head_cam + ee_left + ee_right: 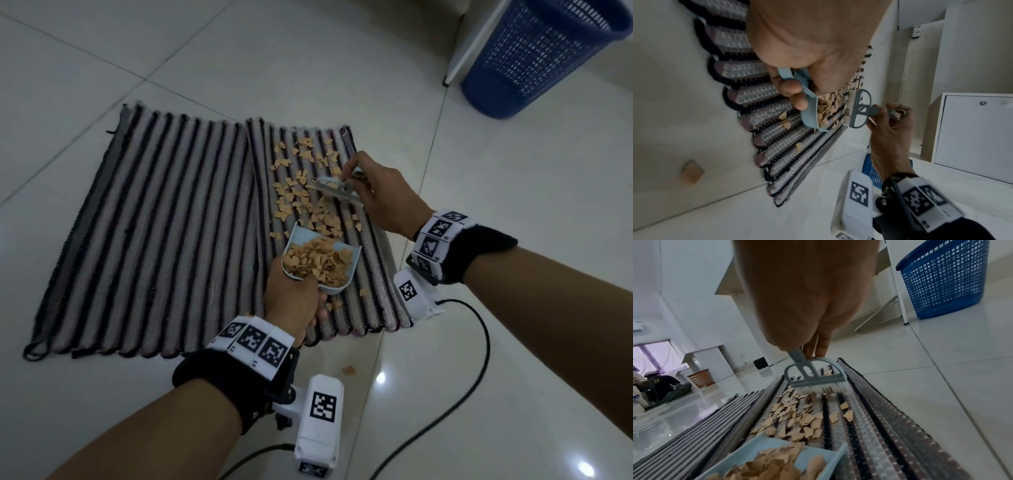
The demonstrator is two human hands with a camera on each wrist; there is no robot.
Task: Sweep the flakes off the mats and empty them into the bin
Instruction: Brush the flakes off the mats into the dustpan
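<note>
1. Left mat (144, 226): striped, flat on the tiled floor (479, 212), with no flakes showing on its ribs. Its right edge meets the second mat.
2. Left hand (291, 301): at the near part of the right mat, fingers curled round the handle of the dustpan (320, 262), the thumb on top (the left wrist view shows the handle gripped in the fist).
3. The dustpan is pale blue, its mouth facing away toward the loose flakes, and it holds a heap of tan flakes. Whether its lip touches the mat I cannot tell.
4. Right mat (373, 274): striped like the first. Loose flakes (301, 198) are scattered down its middle from the far edge to the dustpan's mouth, with a few strays beside and behind the dustpan.
5. One flake (349, 370) lies on the floor just off the near edge of the mats.
6. Brush (334, 186): small and grey-blue, bristles down on the right mat, beyond the dustpan, with flakes between the two.
7. Right hand (383, 195): fingers and thumb pinched tight on the brush handle.
8. Bin (544, 54): blue mesh, upright on the floor, far right, well apart from the mats.
</note>
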